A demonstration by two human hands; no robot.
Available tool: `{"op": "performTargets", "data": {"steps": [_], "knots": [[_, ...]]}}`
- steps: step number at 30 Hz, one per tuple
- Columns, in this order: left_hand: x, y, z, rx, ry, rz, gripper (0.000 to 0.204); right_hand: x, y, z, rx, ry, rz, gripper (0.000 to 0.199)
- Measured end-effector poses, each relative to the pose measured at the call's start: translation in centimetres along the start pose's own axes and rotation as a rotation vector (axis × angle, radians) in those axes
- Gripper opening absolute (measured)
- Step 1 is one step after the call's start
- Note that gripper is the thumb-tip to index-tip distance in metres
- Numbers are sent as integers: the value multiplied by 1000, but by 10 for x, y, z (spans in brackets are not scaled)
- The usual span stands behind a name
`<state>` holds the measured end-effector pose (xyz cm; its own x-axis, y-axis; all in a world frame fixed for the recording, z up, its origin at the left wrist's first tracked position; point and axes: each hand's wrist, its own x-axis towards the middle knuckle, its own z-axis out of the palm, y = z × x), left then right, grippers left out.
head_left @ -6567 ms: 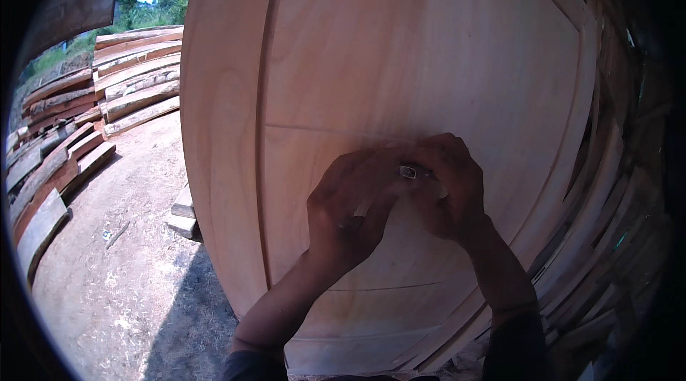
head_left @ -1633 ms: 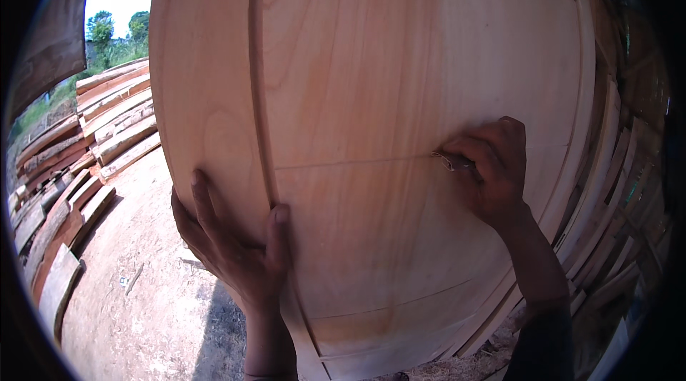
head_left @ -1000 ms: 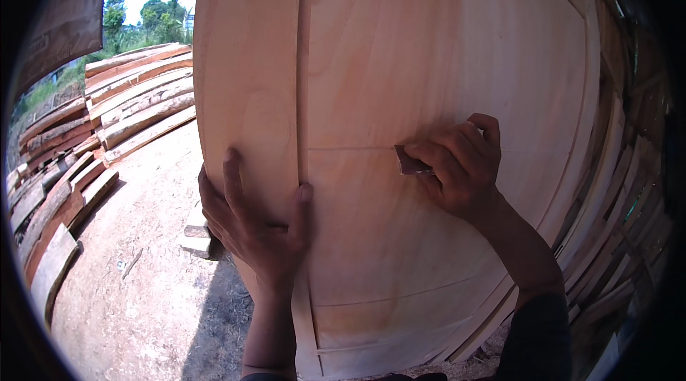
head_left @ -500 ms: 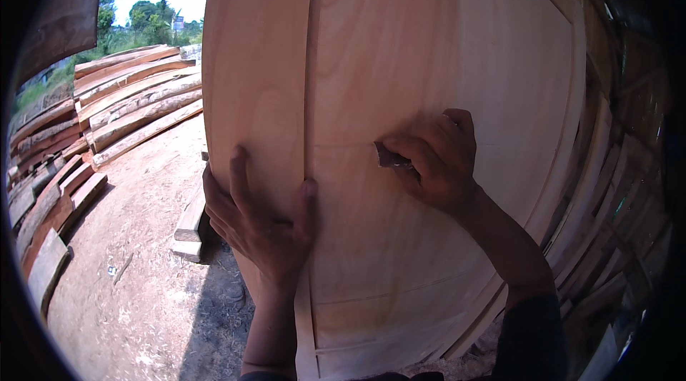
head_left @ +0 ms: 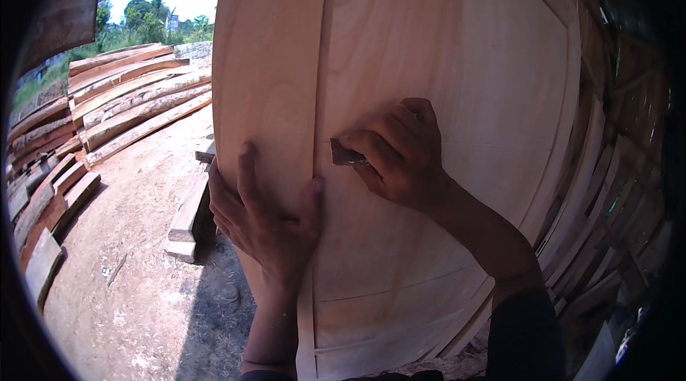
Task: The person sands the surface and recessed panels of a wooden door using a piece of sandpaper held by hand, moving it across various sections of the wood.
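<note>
A small dark brown sheet with a pale, rough lower edge sits pinched in the right grip, poking out leftward past the fingertips against the face of a large wooden panel. That grip is narrow, thumb below the sheet and fingers bent over it. The sheet lies just right of a long groove that runs up the panel, at the left end of a faint seam crossing behind the right grip.

To the left of the right grip and a little lower, the left grip is wide and holds nothing: its fingers spread over the smooth side board, the index pointing up, the thumb resting by the groove, the outer fingers at the board's left edge. Below and right of the right grip, its forearm goes into a dark sleeve.

Beyond the left grip, a squared timber lies on the ground; farther left and higher are stacked planks, with trees above them. Well to the right of both grips, wooden strips lean in shade.
</note>
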<state>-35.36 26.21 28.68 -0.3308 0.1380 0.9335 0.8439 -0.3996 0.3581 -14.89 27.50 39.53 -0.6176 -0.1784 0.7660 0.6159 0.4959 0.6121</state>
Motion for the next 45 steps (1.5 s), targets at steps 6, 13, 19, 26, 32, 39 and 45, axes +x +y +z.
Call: {"op": "performTargets", "data": {"steps": [6, 13, 19, 26, 32, 39, 45], "knots": [[1, 3, -5, 27, -11, -8, 96, -38, 15, -20, -113, 18, 69, 21], [0, -4, -2, 12, 17, 4, 95, 1, -3, 7, -23, -31, 28, 27], [-1, -1, -3, 31, 22, -3, 93, -25, 9, -8, -62, -24, 78, 28], [4, -1, -7, 7, 14, -3, 92, 9, -8, 3, 28, -55, 51, 26], [-4, -1, 3, -22, -5, -22, 94, 16, -3, 6, 138, -76, 111, 19], [1, 2, -12, 112, -66, 96, 79, -37, 13, -56, 483, 223, 966, 15], [-5, 45, 10, 104, -337, 324, 55, -65, 16, -45, 25, -27, 475, 14]]}}
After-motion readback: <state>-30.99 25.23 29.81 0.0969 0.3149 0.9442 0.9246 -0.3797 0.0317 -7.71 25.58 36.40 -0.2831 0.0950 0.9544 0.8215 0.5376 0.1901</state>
